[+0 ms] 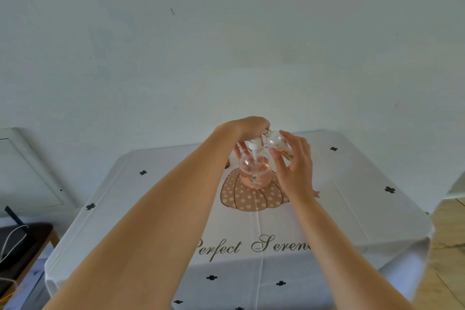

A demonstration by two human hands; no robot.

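Note:
A clear pump bottle (254, 172) with pinkish liquid and a white pump head stands on the pumpkin print in the middle of the table. My left hand (247, 128) reaches over it from above, fingers curled down around the pump head. My right hand (294, 166) holds a small clear bottle (278, 143) with a yellow-orange label, tilted so its open neck points left towards the pump's nozzle. The left fingertips are partly hidden behind the pump bottle.
The table carries a white cloth (352, 196) with black crosses and printed script. A white wall rises right behind it. A dark side table (22, 246) with cords stands at lower left, a wooden floor (448, 246) at right.

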